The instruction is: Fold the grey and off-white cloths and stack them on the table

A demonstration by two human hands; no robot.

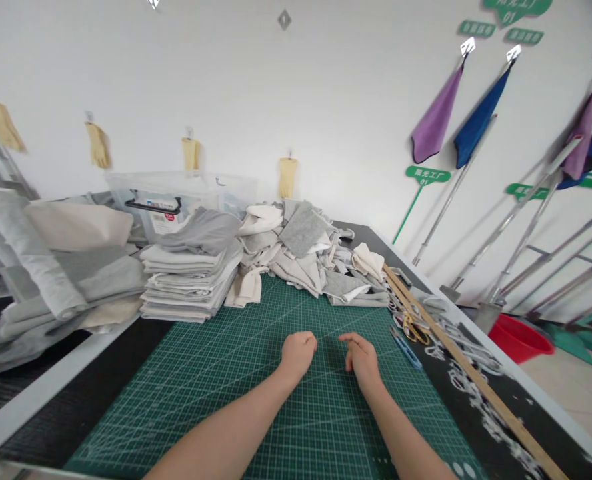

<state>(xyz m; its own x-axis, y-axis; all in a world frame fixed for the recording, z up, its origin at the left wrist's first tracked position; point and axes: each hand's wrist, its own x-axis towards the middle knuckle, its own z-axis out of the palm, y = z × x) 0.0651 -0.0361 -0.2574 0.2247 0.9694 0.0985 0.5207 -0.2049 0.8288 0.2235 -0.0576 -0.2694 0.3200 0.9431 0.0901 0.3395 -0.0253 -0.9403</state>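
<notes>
Over the green cutting mat (296, 413) both forearms reach forward, hands apart. My left hand (299, 353) is curled into a fist, and nothing shows sticking out of it. To its right, my right hand (362, 359) has its index finger stretched towards the left hand and the other fingers loosely bent, with nothing held. Beyond the hands lies a loose heap of grey and cream fabric pieces (296, 257). A neat stack of folded grey and white cloth (186, 280) stands to the left. Blue-handled scissors (407, 349) rest right of my right hand.
A wooden strip (456, 347) runs along the table's right side, beside yellow-handled scissors (416, 330) and white fabric scraps (491, 417). Clear plastic boxes (151, 193) stand behind the stack. More cloth (96, 273) lies far left. A red bucket (519, 339) is on the floor right.
</notes>
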